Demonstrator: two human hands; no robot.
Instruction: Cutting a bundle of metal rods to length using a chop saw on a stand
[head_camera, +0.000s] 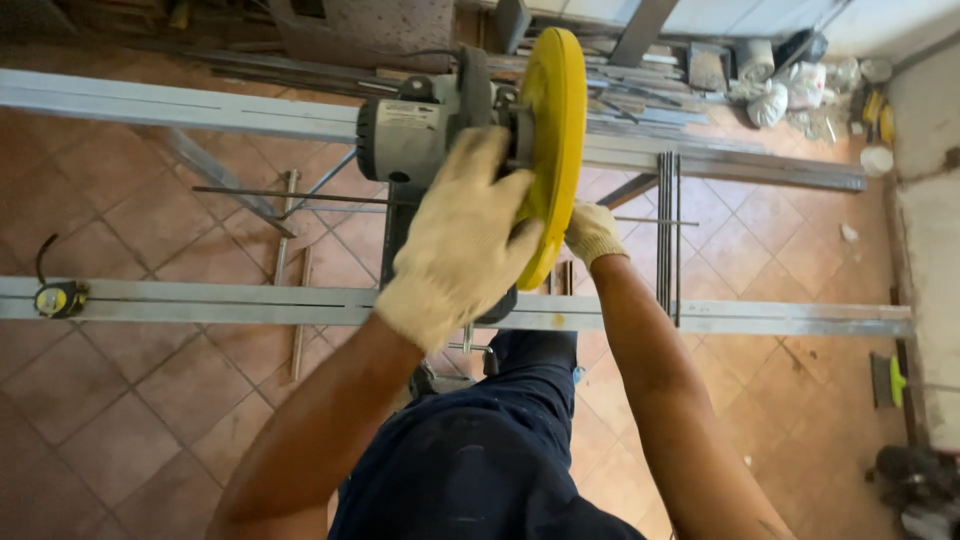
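A chop saw (420, 130) with a grey motor and a round yellow blade guard (556, 120) stands over a long grey metal profile (200, 300). My left hand (462, 240), in a cream knit glove, is closed around the saw's handle beside the guard. Just right of the guard's lower edge, my gloved right hand (594, 234) reaches toward the profile under the saw. What its fingers touch is hidden. A dark thin rod (270, 190) runs out to the left from under the motor.
A second long profile (180, 108) lies parallel farther back. A yellow tape measure (58, 298) sits on the near profile at the left. Thin dark rods (667, 230) cross the profiles at the right. Metal offcuts, bags and containers (800, 85) are piled at the back right. Terracotta tiles cover the floor.
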